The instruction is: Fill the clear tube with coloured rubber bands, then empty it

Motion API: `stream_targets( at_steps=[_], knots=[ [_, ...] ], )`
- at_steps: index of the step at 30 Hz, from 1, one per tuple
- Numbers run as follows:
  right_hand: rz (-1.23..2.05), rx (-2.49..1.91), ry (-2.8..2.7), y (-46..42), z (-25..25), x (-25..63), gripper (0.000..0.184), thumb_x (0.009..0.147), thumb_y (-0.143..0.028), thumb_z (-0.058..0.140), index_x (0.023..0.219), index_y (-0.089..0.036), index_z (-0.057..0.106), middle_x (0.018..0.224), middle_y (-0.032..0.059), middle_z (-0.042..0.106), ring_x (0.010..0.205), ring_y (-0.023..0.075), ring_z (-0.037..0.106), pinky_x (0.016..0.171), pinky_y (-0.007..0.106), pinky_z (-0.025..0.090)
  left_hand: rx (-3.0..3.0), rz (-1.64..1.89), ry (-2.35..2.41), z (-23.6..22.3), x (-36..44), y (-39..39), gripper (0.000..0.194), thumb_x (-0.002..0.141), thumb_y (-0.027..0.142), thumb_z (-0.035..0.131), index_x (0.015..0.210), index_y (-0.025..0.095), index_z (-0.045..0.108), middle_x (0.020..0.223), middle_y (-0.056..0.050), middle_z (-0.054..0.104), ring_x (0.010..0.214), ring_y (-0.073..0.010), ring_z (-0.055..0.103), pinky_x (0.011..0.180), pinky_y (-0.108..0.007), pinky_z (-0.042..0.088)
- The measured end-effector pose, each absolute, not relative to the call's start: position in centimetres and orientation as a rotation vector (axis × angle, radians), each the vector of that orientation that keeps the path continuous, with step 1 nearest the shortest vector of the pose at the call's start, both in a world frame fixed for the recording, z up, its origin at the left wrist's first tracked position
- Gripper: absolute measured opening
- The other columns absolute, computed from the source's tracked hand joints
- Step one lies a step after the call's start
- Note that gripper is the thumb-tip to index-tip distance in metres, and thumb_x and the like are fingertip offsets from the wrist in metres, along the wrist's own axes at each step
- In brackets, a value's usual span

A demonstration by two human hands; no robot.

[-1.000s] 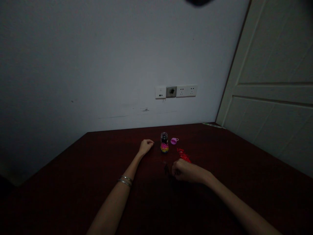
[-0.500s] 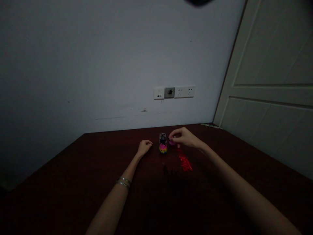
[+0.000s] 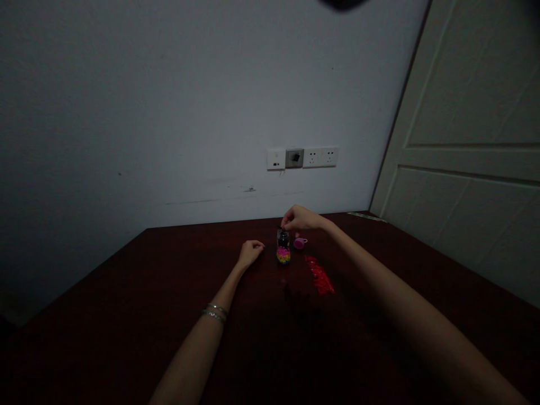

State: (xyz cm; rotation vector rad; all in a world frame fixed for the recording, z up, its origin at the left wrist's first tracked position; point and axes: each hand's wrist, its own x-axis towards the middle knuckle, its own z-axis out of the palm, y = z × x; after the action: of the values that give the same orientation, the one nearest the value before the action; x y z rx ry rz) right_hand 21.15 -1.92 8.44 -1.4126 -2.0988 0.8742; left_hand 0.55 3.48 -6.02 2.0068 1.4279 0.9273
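Observation:
A small clear jar stands upright on the table, with blue, yellow and pink pieces in layers and black ones above them. Over its mouth is my right hand, fingertips pinched on a small dark piece whose kind is too small to make out. My left hand rests on the table left of the jar, fingers curled together with nothing visible in them. Right of the jar lies a purple lid with a loop. Red shiny pieces form a strip nearer me, and dark pieces, hard to see, lie beside them.
The dark red-brown table meets a pale wall at its back edge. Sockets and switches sit on the wall above the jar. A white panelled door borders the right side. A thin patterned strip lies at the back right corner.
My right hand has gone from the dark pieces near me, past the purple lid, up to the jar's mouth. The red pieces are uncovered again. My left hand stays in place.

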Motion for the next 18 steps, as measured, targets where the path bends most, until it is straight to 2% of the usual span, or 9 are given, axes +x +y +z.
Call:
stream_targets(
  at_steps=[8,18],
  knots=[
    [0.827,-1.456,-2.157,-2.10,8.69,20.58,0.015,0.060,-0.010,0.058,0.072,-0.008,0.067,0.057,0.0022,0.064,0.042,0.0068,0.053,0.042,0.016,0.045,2.031,0.944,1.374,-6.52,0.50,3.88,0.023,0.071,0.015,0.050,0.082,0.010,0.070,0.083,-0.008,0.069,0.079,-0.0168,0.062,0.074,-0.024,0.044],
    [0.927,-1.432,-2.126,-1.94,8.87,20.80,0.018,0.060,-0.012,0.062,0.077,-0.008,0.066,0.061,0.0028,0.065,0.045,0.0066,0.055,0.044,0.016,0.048,2.017,0.942,1.383,-6.61,0.52,3.94,0.022,0.071,0.015,0.051,0.081,0.011,0.070,0.081,-0.006,0.069,0.077,-0.0161,0.061,0.072,-0.023,0.044]
  ],
)
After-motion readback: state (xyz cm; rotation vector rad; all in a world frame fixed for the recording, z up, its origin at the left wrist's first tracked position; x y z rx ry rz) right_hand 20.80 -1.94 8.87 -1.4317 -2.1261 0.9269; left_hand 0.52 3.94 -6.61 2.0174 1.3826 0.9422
